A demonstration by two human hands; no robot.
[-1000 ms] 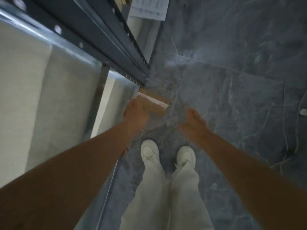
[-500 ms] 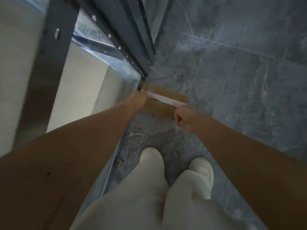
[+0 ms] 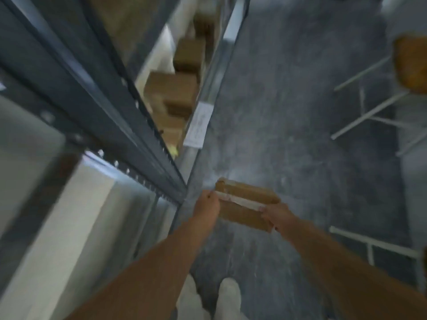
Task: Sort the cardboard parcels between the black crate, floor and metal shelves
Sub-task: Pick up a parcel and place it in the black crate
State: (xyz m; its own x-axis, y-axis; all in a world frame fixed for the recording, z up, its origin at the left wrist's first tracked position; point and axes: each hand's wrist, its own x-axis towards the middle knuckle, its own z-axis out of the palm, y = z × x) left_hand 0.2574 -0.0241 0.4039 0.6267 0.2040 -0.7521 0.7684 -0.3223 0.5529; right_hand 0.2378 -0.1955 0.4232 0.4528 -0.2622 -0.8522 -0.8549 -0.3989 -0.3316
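**One cardboard parcel [image 3: 242,215] held at both ends beside the metal shelves [image 3: 92,100]**

Both bare forearms reach forward and down from the bottom of the view. The left hand [image 3: 208,206] grips the parcel's left end, fingers curled over its edge close to the foot of the shelving. The right hand [image 3: 277,215] pinches the right end, thumb on top. The parcel is flat and brown, with a strip of white tape [image 3: 240,200] running along its top from one hand to the other. It sits slightly tilted over the grey marbled floor [image 3: 288,112], ahead of the person's pale shoes [image 3: 228,294]. Motion blur makes it hard to tell whether its underside touches the floor.

To the left, the shelves' dark grey beams run diagonally up the view. Several brown boxes [image 3: 171,88] stand in a row on a lower level behind them. A white paper label [image 3: 197,125] is stuck on the shelf's pale front edge, well beyond the parcel; its print is too blurred to read. At the right edge stand thin white tube frames [image 3: 369,112], and an orange-brown thing [image 3: 411,63] in the upper corner.
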